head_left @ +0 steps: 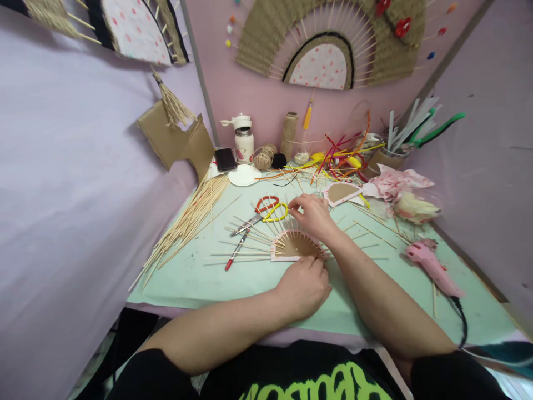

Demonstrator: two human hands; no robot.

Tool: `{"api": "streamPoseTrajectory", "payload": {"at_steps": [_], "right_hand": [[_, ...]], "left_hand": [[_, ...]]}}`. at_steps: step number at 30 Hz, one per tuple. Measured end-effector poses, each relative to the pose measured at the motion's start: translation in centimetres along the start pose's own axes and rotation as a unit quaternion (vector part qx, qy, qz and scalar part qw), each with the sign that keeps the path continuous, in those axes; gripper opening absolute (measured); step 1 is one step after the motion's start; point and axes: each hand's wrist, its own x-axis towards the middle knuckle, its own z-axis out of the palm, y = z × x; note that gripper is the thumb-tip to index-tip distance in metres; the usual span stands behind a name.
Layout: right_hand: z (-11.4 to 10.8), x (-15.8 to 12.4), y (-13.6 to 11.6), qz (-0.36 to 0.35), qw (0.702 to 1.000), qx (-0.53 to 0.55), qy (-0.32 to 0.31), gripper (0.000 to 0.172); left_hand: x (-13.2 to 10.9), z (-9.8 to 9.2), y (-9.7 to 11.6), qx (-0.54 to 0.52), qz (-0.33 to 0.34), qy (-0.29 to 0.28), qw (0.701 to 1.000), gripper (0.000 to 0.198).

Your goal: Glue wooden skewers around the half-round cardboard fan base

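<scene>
A brown cardboard half-circle (pixel 296 245) with thin wooden sticks (pixel 250 230) fanning out from its curved edge lies on the pale green table (pixel 200 278). My left hand (pixel 303 286) rests at the near straight edge of the half-circle, fingers curled down against it. My right hand (pixel 313 215) reaches over the far side of the fan, fingertips pinched on one of the sticks near the top. Red and yellow-handled scissors (pixel 266 210) lie just left of my right hand.
A bundle of wooden sticks (pixel 187 222) lies at the left. A red-tipped pen (pixel 235 252) lies by the fan. A pink glue gun (pixel 433 269) sits at the right. At the back stand a white bottle (pixel 243 139), twine spools (pixel 288 133), a phone (pixel 225 159) and coloured pipe cleaners (pixel 341 155).
</scene>
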Motion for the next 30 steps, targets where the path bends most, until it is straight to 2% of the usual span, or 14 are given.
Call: {"api": "streamPoseTrajectory", "payload": {"at_steps": [4, 8, 11, 21, 30], "right_hand": [[0.0, -0.3, -1.1, -0.023, 0.999, 0.006, -0.033, 0.014], [-0.2, -0.2, -3.0, -0.053, 0.991, -0.033, -0.122, 0.016], [0.2, 0.3, -4.3, -0.076, 0.982, -0.057, -0.162, 0.016], [1.5, 1.2, -6.0, -0.094, 0.966, -0.112, -0.214, 0.020], [1.8, 1.3, -6.1, -0.091, 0.966, -0.127, -0.208, 0.021]], "left_hand": [[-0.1, 0.1, 0.0, 0.011, 0.005, 0.007, 1.000, 0.031], [-0.1, -0.1, 0.0, 0.009, 0.005, -0.004, 1.000, 0.029], [0.0, -0.4, 0.0, -0.004, -0.003, -0.021, 1.000, 0.029], [0.1, -0.8, 0.1, -0.014, -0.009, -0.035, 0.999, 0.027], [0.1, -0.8, 0.1, -0.012, -0.006, -0.039, 0.999, 0.025]]}}
